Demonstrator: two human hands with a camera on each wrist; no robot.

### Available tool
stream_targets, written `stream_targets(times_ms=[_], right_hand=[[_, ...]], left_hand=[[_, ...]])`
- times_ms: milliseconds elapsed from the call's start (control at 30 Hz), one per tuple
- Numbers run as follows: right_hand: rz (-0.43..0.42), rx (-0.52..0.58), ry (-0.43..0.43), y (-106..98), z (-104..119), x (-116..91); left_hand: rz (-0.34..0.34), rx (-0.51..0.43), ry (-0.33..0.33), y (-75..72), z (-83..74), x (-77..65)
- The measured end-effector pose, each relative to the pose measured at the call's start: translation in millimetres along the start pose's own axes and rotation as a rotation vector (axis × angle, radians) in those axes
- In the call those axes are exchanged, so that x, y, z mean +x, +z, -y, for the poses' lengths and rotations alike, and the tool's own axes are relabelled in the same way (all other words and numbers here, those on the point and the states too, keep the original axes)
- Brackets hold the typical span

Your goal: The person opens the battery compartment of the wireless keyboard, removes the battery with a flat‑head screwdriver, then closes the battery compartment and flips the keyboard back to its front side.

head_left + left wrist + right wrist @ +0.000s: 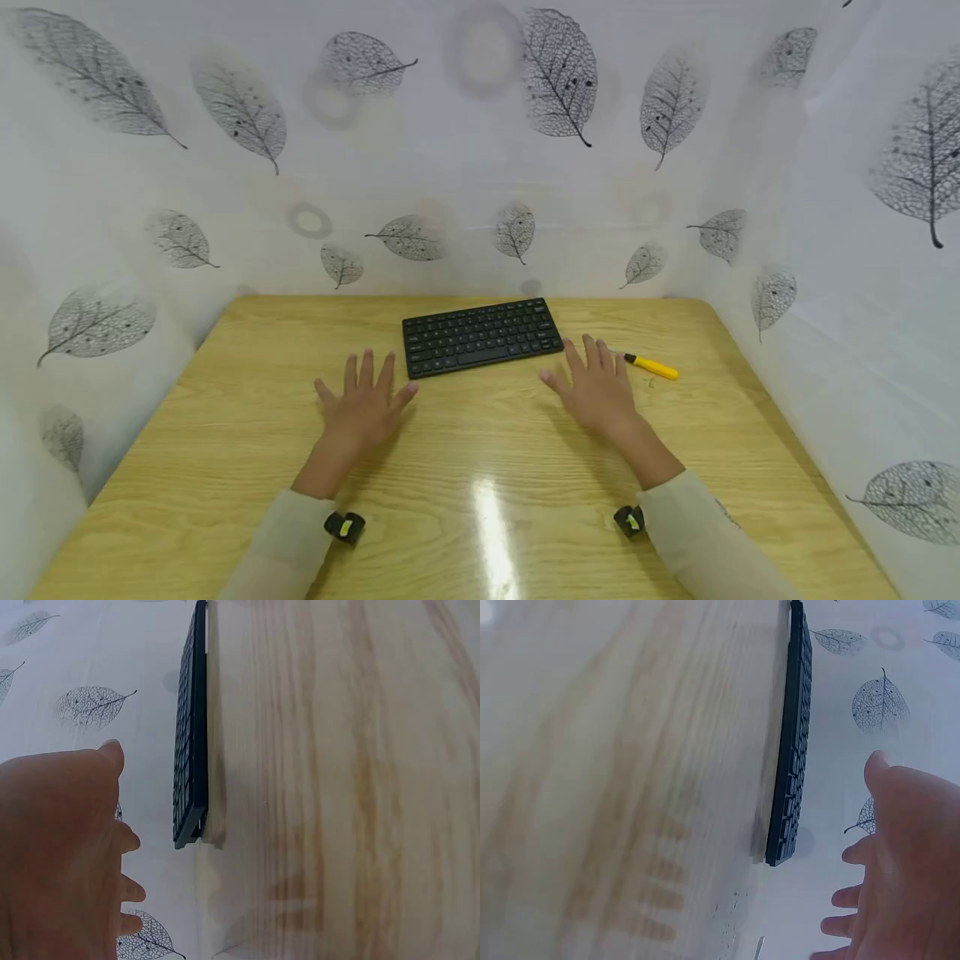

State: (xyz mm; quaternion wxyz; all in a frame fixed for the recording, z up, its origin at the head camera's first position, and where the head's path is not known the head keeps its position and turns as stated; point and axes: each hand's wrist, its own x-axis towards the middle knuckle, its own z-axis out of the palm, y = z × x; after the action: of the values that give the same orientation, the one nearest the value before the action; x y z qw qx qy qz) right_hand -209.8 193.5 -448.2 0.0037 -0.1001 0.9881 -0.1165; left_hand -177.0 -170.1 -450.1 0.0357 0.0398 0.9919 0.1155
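Note:
A black keyboard [480, 337] lies slightly turned on the wooden table, its keys facing up. To its lower left my left hand [363, 412] is spread, fingers straight and holding nothing. My right hand [597, 393] is likewise spread at the keyboard's lower right, its fingertips close to the near corner. Just right of those fingers lies a yellow-handled screwdriver [651, 367], its tip partly hidden by the hand. Both wrist views catch the keyboard [191, 735] edge-on, with the left hand [60, 847] and the right hand [915, 862] apart from it.
The wooden table [480, 450] carries a bright light reflection near its front. White cloth [450, 167] printed with grey leaves stands behind it and along both sides. A small dark mark [652, 383] shows below the screwdriver. Each sleeve cuff has a black strap beside it.

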Motion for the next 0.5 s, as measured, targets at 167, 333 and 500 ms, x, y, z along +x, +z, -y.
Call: stream_targets(times_ms=[167, 333, 500], right_hand=[[-0.009, 0.07, 0.011, -2, -2, 7], [-0.006, 0.105, 0.017, -2, -5, 15], [0.018, 0.155, 0.031, -6, -7, 25]], left_hand=[[0.001, -0.001, 0.021, 0.0, 3.1, 3.7], [0.014, -0.026, 0.026, 0.2, 7.3, 8.7], [0.027, -0.063, 0.026, -2.1, 11.7, 16.9]])
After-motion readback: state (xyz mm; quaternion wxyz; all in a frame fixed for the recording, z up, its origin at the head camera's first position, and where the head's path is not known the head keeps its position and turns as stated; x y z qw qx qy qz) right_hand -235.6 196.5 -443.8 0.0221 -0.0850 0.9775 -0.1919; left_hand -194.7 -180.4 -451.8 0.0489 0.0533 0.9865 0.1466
